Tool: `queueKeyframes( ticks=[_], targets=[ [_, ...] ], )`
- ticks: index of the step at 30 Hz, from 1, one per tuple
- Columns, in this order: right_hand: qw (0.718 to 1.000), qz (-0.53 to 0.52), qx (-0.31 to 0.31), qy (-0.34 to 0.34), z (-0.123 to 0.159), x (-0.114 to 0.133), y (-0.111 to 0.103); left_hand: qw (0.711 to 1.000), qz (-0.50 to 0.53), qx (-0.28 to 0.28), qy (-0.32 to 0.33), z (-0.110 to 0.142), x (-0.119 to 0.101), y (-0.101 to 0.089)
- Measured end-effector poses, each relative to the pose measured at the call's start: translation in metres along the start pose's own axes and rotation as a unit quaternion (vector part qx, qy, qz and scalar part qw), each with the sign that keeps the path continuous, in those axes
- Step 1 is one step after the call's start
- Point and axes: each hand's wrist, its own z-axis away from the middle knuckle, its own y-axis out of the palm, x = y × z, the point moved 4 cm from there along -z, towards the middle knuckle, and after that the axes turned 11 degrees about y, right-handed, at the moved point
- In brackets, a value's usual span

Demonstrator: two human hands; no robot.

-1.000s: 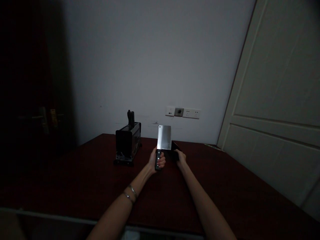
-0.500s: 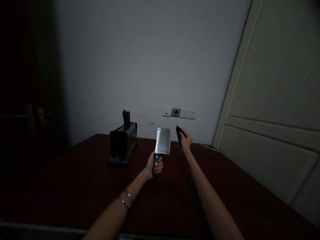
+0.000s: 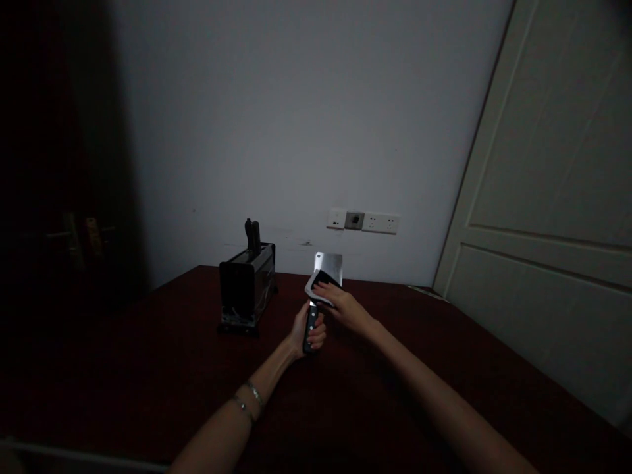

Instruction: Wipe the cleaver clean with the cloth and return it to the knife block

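Note:
My left hand (image 3: 307, 329) is wrapped round the black riveted handle of a cleaver (image 3: 332, 263), which stands upright above the table with its blade up. My right hand (image 3: 340, 304) holds a folded black-and-white cloth (image 3: 316, 280) flat against the lower part of the blade. The cloth and fingers hide most of that lower part; the blade's top, with its small corner hole, shows above them.
A dark knife block (image 3: 237, 296) with black-handled knives (image 3: 253, 236) in it stands left on the dark red table (image 3: 187, 375). Behind is a pale wall with sockets (image 3: 363, 221). A light panelled door (image 3: 533, 263) rises on the right.
My right hand has moved left with the cloth, from beside the cleaver onto its blade. My left hand keeps its grip on the handle. The view has shifted slightly.

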Motion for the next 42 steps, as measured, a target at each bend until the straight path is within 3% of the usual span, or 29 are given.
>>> queueKeyframes(
  ticks=[3,5,10,14,19,25,30,36,42],
  targets=[
    [0.999,0.016,0.031,-0.026,0.017,0.011,0.011,1.000,-0.005,-0.024,0.010,0.001,0.000,-0.004],
    [0.999,0.028,0.030,-0.030,0.014,0.009,0.007,1.000,-0.008,-0.008,0.009,0.000,0.001,-0.003],
    [0.998,0.062,-0.031,-0.001,-0.032,-0.019,-0.033,0.998,-0.016,0.067,-0.013,-0.002,0.006,0.005],
    [0.993,0.078,-0.084,0.014,-0.054,-0.032,-0.052,0.997,-0.017,0.081,-0.013,-0.002,0.007,0.010],
    [0.995,0.085,-0.051,-0.023,-0.028,-0.014,-0.030,0.998,-0.012,0.069,0.001,-0.001,0.002,0.011],
    [0.996,0.072,0.020,-0.055,0.011,0.011,-0.003,1.000,-0.019,0.005,0.006,-0.002,-0.003,0.000],
    [0.996,0.081,0.011,-0.042,-0.012,0.004,-0.017,0.999,-0.034,0.040,0.003,-0.002,-0.002,0.004],
    [0.993,0.100,-0.070,-0.008,-0.055,-0.012,-0.040,0.998,-0.041,0.052,-0.021,0.000,0.000,0.009],
    [0.989,0.105,-0.103,0.005,-0.055,-0.006,-0.033,0.998,-0.020,0.051,-0.016,0.002,-0.003,0.016]
  ],
)
